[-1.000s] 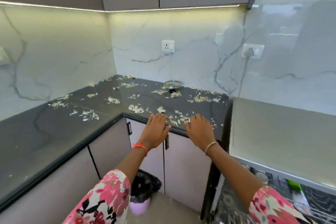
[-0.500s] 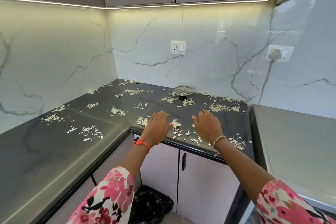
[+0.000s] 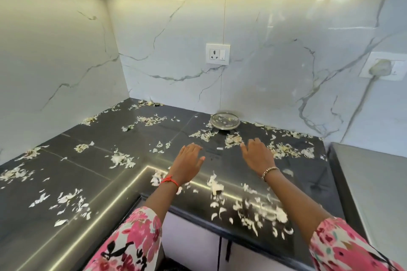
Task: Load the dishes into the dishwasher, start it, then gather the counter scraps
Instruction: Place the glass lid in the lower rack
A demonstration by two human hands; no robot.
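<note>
The left hand (image 3: pixel 188 160) and right hand (image 3: pixel 257 155) are hovering flat and empty, fingers straight, over the dark surface (image 3: pixel 304 174), apparently readying to rake together the pale scraps (image 3: pixel 122 159) scattered across it.

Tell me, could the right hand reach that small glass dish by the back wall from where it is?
Probably yes. The right hand is open over the counter, just short of the dish, and only loose scraps lie between them; nothing upright blocks the way.
</note>
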